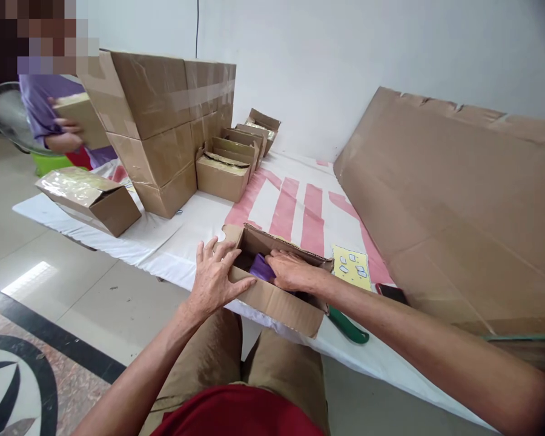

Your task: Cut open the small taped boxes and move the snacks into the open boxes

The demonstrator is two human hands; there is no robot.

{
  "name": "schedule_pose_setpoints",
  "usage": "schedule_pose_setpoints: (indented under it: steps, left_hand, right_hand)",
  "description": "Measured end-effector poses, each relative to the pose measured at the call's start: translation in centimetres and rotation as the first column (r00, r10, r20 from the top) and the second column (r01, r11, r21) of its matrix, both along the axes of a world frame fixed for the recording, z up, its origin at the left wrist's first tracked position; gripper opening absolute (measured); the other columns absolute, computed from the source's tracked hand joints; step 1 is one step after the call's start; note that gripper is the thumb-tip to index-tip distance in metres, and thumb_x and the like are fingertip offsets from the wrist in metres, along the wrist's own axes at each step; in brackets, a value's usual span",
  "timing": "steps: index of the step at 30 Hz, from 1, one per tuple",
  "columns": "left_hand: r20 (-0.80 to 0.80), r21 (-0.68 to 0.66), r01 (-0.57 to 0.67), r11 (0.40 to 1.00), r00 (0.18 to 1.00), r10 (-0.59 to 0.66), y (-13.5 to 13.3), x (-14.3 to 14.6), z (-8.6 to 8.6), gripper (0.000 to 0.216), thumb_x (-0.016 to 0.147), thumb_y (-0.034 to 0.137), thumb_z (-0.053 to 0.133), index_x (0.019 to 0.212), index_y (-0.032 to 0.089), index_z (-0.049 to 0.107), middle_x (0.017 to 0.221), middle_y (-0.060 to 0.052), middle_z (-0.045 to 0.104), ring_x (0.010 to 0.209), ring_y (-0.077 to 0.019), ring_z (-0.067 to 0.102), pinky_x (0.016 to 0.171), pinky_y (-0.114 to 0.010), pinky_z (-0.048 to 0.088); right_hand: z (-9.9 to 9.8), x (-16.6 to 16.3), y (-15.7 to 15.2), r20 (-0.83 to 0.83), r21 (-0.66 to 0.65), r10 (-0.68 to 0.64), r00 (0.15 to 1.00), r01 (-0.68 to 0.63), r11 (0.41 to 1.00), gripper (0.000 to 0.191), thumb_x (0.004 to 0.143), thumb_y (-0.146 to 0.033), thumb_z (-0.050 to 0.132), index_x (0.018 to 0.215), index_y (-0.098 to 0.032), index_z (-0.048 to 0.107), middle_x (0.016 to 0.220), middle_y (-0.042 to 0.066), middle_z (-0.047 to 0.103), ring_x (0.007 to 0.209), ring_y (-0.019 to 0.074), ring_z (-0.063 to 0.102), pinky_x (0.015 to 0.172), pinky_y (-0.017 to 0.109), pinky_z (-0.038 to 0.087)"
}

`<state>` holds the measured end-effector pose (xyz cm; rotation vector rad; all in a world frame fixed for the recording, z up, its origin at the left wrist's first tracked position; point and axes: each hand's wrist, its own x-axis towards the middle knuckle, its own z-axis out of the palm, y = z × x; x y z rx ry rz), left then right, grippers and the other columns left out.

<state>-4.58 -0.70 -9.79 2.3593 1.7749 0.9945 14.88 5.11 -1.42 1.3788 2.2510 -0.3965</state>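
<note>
An open cardboard box [277,306] sits at the table's front edge before me. My left hand [215,275] rests on its left end, fingers spread and thumb along the near wall. Inside the box is my right hand [288,269], its fingers curled and partly hidden. It grips a smooth purple thing [261,267] whose kind I cannot make out. Just right of the box lies a green handle-like object [349,327], partly under my right forearm. A yellow card with drawings [352,266] lies behind it.
Stacked taped cartons [154,121] stand at the left, with several open boxes [222,175] beside them. A closed box [88,197] lies at the left edge. A large cardboard sheet [454,212] leans at right near a phone [390,293]. A co-worker [63,115] holds a box.
</note>
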Motion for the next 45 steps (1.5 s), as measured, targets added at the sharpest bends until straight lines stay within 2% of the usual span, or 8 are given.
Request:
schedule_pose_setpoints:
  steps: [3, 8, 16, 22, 33, 37, 41, 45]
  left_hand:
    - [-0.006, -0.024, -0.015, 1.0, 1.0, 0.015, 0.1, 0.1, 0.1, 0.059, 0.081, 0.059, 0.078, 0.126, 0.022, 0.07, 0.142, -0.014, 0.065, 0.143, -0.0473, 0.045, 0.119, -0.074, 0.028]
    - [-0.031, -0.029, -0.025, 0.999, 0.999, 0.024, 0.4, 0.5, 0.2, 0.055, 0.083, 0.054, 0.077, 0.129, 0.023, 0.069, 0.144, -0.014, 0.063, 0.145, -0.0451, 0.044, 0.12, -0.072, 0.027]
    - [0.009, 0.016, -0.029, 0.999, 1.0, 0.029, 0.7, 1.1, -0.1, 0.052, 0.083, 0.05, 0.078, 0.126, 0.024, 0.069, 0.141, -0.013, 0.065, 0.141, -0.0443, 0.047, 0.118, -0.071, 0.031]
    - [-0.005, 0.016, -0.033, 0.999, 0.999, 0.033, 0.4, 1.4, 0.4, 0.052, 0.081, 0.05, 0.079, 0.123, 0.021, 0.071, 0.138, -0.014, 0.066, 0.139, -0.0441, 0.048, 0.118, -0.069, 0.031]
    - [-0.018, 0.011, -0.027, 1.0, 0.999, 0.028, 0.0, 3.9, 2.0, 0.058, 0.073, 0.051, 0.085, 0.121, 0.02, 0.073, 0.136, -0.014, 0.065, 0.133, -0.0444, 0.049, 0.117, -0.067, 0.033]
    - [0.004, -0.058, -0.059, 0.997, 0.998, 0.059, 0.1, 3.7, 2.1, 0.055, 0.075, 0.053, 0.082, 0.119, 0.021, 0.072, 0.135, -0.015, 0.066, 0.133, -0.0441, 0.051, 0.118, -0.073, 0.028]
    - [0.17, -0.08, -0.056, 0.995, 0.983, 0.069, -0.4, 2.4, 3.3, 0.071, 0.08, 0.057, 0.075, 0.141, 0.025, 0.059, 0.147, -0.015, 0.06, 0.152, -0.0482, 0.032, 0.118, -0.081, 0.015]
    - [0.521, -0.081, 0.063, 0.995, 0.853, -0.012, -1.3, 1.4, 6.8, 0.089, 0.082, 0.061, 0.071, 0.157, 0.025, 0.04, 0.158, -0.016, 0.05, 0.153, -0.0426, 0.036, 0.121, -0.068, 0.03]
  right_hand:
    - [-0.4, 0.0, 0.6, -0.018, -0.017, -0.004, 1.0, 0.004, 1.0, 0.067, 0.088, -0.013, 0.063, 0.153, -0.005, 0.046, 0.152, 0.023, 0.056, 0.142, 0.0308, 0.055, 0.11, 0.034, 0.046]
    - [-0.9, -0.9, 2.1, -0.01, -0.031, -0.038, 0.999, 0.037, 0.999, 0.038, 0.089, -0.021, 0.073, 0.124, -0.007, 0.069, 0.127, 0.02, 0.071, 0.117, 0.0314, 0.069, 0.096, 0.04, 0.056]
    - [-2.2, -0.1, 2.7, -0.071, 0.037, -0.026, 0.997, 0.029, 0.999, 0.032, 0.101, -0.04, 0.066, 0.123, -0.017, 0.067, 0.122, 0.008, 0.069, 0.104, 0.0215, 0.07, 0.089, 0.042, 0.061]
    - [-2.9, -0.1, 2.3, -0.112, 0.178, 0.079, 0.991, -0.058, 0.982, 0.02, 0.098, -0.012, 0.057, 0.097, -0.008, 0.076, 0.101, 0.015, 0.077, 0.093, 0.0238, 0.073, 0.083, 0.033, 0.056]
    - [-2.5, 2.5, -0.9, -0.171, 0.495, 0.268, 0.948, -0.152, 0.855, 0.03, 0.098, -0.004, 0.045, 0.105, -0.011, 0.073, 0.105, 0.016, 0.072, 0.105, 0.0256, 0.066, 0.094, 0.033, 0.05]
    - [-0.6, 3.3, -1.7, -0.271, 0.672, 0.325, 0.906, -0.064, 0.738, 0.037, 0.104, -0.01, 0.037, 0.105, -0.014, 0.074, 0.107, 0.015, 0.073, 0.103, 0.0252, 0.066, 0.092, 0.035, 0.05]
    - [2.5, 5.3, -1.8, -0.556, 0.795, 0.406, 0.726, 0.321, 0.514, 0.035, 0.109, -0.022, 0.039, 0.101, -0.02, 0.073, 0.1, 0.01, 0.075, 0.095, 0.0216, 0.069, 0.088, 0.032, 0.054]
    - [5.5, 6.1, -2.1, -0.532, 0.845, 0.523, 0.666, 0.375, 0.382, 0.03, 0.107, -0.026, 0.045, 0.094, -0.021, 0.072, 0.089, 0.008, 0.074, 0.086, 0.0207, 0.069, 0.08, 0.032, 0.054]
